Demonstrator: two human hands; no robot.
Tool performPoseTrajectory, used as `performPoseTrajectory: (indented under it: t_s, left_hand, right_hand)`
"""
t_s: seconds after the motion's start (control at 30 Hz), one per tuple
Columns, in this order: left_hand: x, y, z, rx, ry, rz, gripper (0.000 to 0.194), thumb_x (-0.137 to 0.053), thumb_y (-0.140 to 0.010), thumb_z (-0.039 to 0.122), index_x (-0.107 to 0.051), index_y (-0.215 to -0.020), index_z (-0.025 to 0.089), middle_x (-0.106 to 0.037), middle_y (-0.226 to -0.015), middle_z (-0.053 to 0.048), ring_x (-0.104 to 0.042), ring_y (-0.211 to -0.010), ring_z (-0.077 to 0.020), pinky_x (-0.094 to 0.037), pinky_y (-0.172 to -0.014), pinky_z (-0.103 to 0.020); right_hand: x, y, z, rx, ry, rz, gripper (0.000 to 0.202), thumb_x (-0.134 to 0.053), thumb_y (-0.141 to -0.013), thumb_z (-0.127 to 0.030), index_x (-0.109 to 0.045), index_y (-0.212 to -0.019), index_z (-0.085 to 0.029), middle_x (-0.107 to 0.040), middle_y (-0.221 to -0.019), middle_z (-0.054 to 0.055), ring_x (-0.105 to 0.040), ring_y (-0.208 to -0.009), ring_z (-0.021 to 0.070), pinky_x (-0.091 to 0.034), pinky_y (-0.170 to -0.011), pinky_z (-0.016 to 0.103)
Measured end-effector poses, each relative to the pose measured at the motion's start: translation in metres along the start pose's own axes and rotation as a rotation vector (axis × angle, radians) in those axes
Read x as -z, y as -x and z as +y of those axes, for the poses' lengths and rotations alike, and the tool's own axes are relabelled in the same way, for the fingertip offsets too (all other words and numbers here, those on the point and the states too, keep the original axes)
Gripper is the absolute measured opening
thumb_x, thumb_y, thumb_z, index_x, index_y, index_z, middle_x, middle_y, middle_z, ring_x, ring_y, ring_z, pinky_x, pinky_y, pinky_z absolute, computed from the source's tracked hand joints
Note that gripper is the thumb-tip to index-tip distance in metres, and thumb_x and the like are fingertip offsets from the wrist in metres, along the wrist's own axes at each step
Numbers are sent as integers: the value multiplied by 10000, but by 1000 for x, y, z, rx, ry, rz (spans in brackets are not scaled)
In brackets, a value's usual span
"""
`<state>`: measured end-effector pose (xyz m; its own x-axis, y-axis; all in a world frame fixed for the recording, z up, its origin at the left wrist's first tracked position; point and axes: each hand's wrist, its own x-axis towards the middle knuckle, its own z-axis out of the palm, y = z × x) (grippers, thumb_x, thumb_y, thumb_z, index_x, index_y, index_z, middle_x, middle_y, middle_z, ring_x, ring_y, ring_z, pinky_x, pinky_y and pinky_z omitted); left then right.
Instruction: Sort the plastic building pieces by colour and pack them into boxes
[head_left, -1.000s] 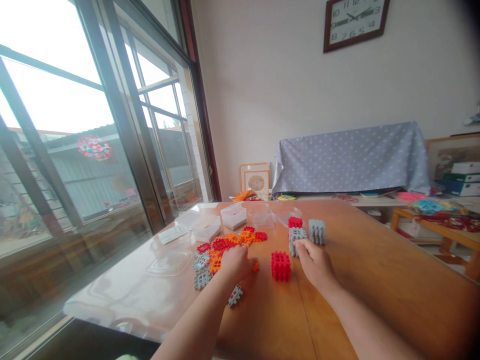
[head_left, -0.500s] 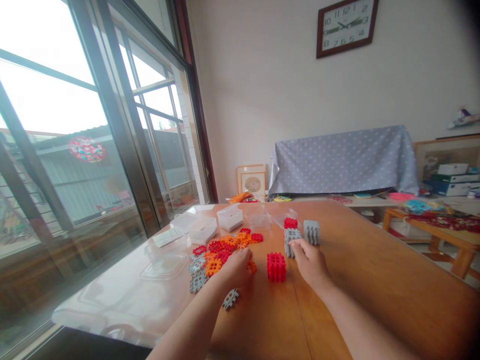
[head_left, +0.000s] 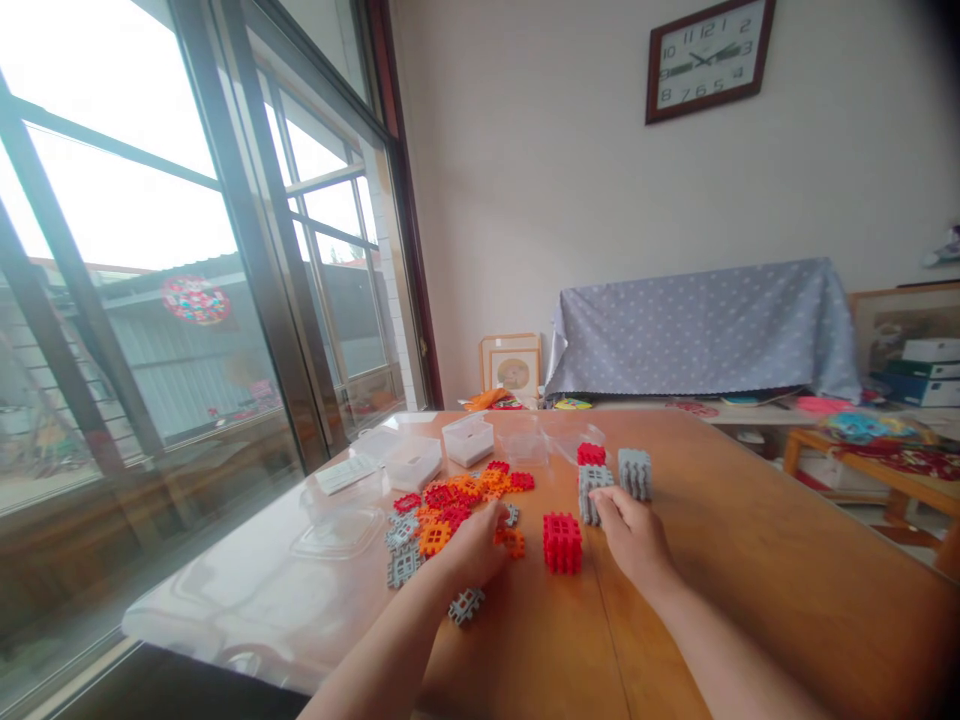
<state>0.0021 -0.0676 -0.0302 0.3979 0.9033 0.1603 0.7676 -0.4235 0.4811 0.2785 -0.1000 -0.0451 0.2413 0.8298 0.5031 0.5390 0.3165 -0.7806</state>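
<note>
I am sitting at a smooth wooden table (head_left: 750, 560) in a bright room, with tall dark-framed windows (head_left: 187, 300) running along my left and a plain pale wall ahead that carries a rectangular wooden-framed clock (head_left: 709, 55). Behind the table, a grey cloth (head_left: 705, 325) dotted with small white spots is draped over something long and low. The near left part of the table looks glossy and reflects the window light. On the table lies a loose pile of flat plastic tiles (head_left: 461, 495) in red, orange and grey, each a small square grid with notched, toothed edges. My left hand (head_left: 474, 545) rests palm down at the near edge of that pile, fingers loosely curled over an orange tile (head_left: 514, 541); I cannot tell whether I am gripping it or only touching it. A single grey tile (head_left: 466, 605) lies just beside my left wrist. Between my hands stands a red cube (head_left: 562, 542) built from the same tiles, its faces open like lattice. My right hand (head_left: 634, 535) lies flat, fingers relaxed and slightly spread, with the fingertips touching a grey block of stacked tiles (head_left: 592, 488). A second grey block (head_left: 635, 472) stands just beside it, and a small red block (head_left: 591, 454) sits behind it. Further back are several clear, boxy plastic containers (head_left: 467, 438), and a clear lid (head_left: 339, 530) rests near the left edge.
</note>
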Motion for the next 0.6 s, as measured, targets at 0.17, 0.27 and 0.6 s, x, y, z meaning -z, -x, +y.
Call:
performPoseTrajectory:
  t_s: [0.17,0.27,0.6]
  left_hand:
    - [-5,-5,-3,-32,36,38,343,-565,-710,60,-549,-1020,205,-670,-1041,-34,-598,-913,-173,-466,-788,-260]
    - [0,-7,-3,-17,3,43,338,-552,-704,53,-580,-1005,203,-683,-1041,-33,-610,-921,-180,-471,-795,-261]
    - [5,-17,5,81,-140,66,303,-534,-791,128,-696,-1019,245,-731,-1059,-67,-601,-1110,-300,-407,-980,-415]
  right_hand:
    - [-1,-1,3,13,-23,7,430,-456,-958,-568,-708,-920,-222,-713,-766,15,-642,-769,218,-438,-697,285]
    - [0,-1,2,11,-41,15,427,-457,-961,-564,-711,-928,-222,-713,-770,14,-644,-776,216,-441,-701,280]
    - [1,-2,3,-54,-73,82,458,-469,-948,-600,-721,-962,-218,-739,-817,36,-644,-757,220,-451,-691,288]
